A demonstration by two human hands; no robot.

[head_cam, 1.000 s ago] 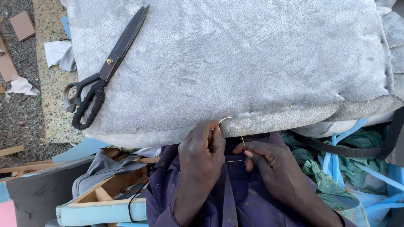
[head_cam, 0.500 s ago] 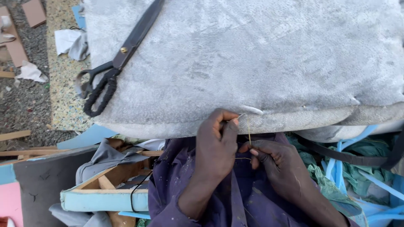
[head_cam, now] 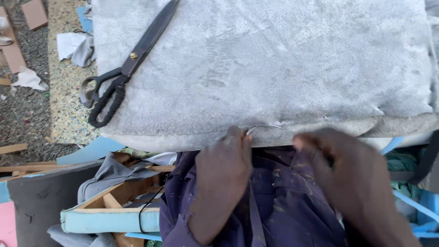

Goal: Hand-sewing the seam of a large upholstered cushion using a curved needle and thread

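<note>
A large grey plush cushion (head_cam: 274,64) fills the upper part of the view. My left hand (head_cam: 226,167) pinches a curved needle (head_cam: 260,128) at the cushion's near seam. My right hand (head_cam: 347,169) is blurred, a little to the right of the needle and just below the seam; whether it holds thread I cannot tell. Big black scissors (head_cam: 130,61) lie on the cushion's left part, with the handles hanging over its edge.
Below left stands a wooden frame padded with light blue foam (head_cam: 107,215), beside a dark grey board (head_cam: 39,206). A speckled foam sheet (head_cam: 68,87), cloth scraps (head_cam: 75,45) and wood offcuts lie on the gravel at left. Blue and green material sits at lower right (head_cam: 411,183).
My right hand has moved to the right, away from my left hand. My left hand has stayed at the seam with the needle. The view has shifted closer to the cushion.
</note>
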